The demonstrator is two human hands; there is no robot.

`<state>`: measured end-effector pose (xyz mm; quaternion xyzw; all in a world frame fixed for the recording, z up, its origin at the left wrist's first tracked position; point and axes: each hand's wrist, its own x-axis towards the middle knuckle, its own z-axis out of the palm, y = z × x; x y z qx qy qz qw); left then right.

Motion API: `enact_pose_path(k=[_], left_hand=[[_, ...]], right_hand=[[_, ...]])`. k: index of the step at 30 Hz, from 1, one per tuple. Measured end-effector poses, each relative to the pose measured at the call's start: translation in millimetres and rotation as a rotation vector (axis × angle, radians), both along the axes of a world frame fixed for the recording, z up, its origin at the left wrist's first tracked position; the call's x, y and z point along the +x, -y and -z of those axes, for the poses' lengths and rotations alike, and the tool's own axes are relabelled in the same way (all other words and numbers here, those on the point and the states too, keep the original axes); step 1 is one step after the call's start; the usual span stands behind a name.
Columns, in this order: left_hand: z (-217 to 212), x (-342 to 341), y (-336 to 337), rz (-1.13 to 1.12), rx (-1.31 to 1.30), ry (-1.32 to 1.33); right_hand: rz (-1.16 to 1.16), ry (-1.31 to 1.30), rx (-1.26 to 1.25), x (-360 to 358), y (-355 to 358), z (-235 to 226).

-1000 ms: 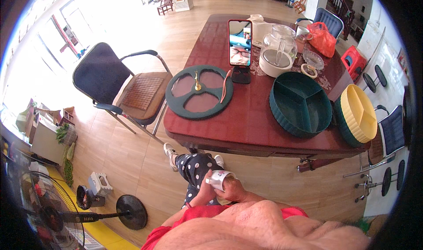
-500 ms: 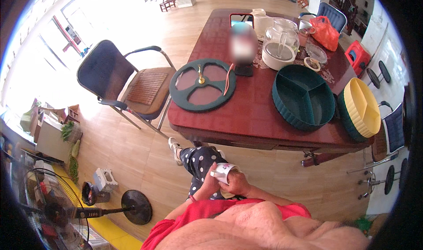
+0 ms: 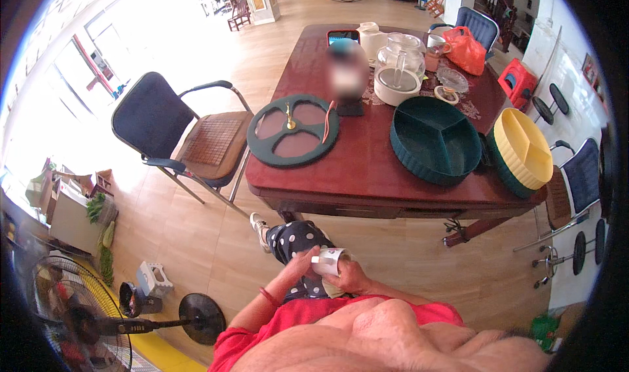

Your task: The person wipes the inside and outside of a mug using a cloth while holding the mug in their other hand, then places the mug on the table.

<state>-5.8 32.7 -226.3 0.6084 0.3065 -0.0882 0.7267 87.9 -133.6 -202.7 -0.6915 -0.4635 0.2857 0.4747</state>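
Both hands hold a white mug (image 3: pixel 330 262) with a small printed pattern, tilted on its side above my lap, next to the dotted trousers (image 3: pixel 293 236). My left hand (image 3: pixel 304 266) is closed at its handle side. My right hand (image 3: pixel 351 278) wraps round the opposite end; whether its fingers reach into the mug is hidden. Beyond them, on the dark red table (image 3: pixel 308 185), lies a dark green round lid (image 3: pixel 261 150) with three openings and a gold knob. Right of it stand a dark green three-part tray (image 3: pixel 436 172) and a tilted yellow divided tray (image 3: pixel 522 152).
A glass kettle (image 3: pixel 398 77), a phone (image 3: pixel 343 37), a white pitcher (image 3: pixel 371 41) and a red plastic bag (image 3: pixel 466 51) stand farther back on the table. An armchair (image 3: pixel 154 113) is at the left. A standing fan (image 3: pixel 82 319) is at the lower left.
The head view has shifted slightly, so the table things appear a little farther left. The mug has turned somewhat in my hands, which stay on it.
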Motion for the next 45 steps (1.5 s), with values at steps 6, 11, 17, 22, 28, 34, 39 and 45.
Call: enact_pose_path(k=[6,11,17,22,28,34,39,45], left_hand=[[-138,45,-7,0.231,0.926,0.549],[-179,157,0,0.297,1.348,0.829],[-155,277,-27,0.15,1.546,0.407],[-139,322,-41,0.01,1.594,0.228],[-137,338,-43,0.047,1.586,0.078],[-132,340,-48,0.064,1.592,0.111],[-131,335,-37,0.077,1.597,0.074],[-131,331,-32,0.066,1.627,0.144]], right_hand=[[-0.006,0.01,-0.131,-1,12,5],[0.047,-0.09,-0.125,-2,13,14],[0.078,-0.056,-0.091,-1,15,28],[0.115,-0.139,-0.129,8,16,23],[0.139,-0.038,-0.2,13,19,40],[0.107,-0.166,-0.041,20,21,46],[0.112,-0.268,-0.045,18,25,95],[0.114,-0.131,-0.024,14,19,73]])
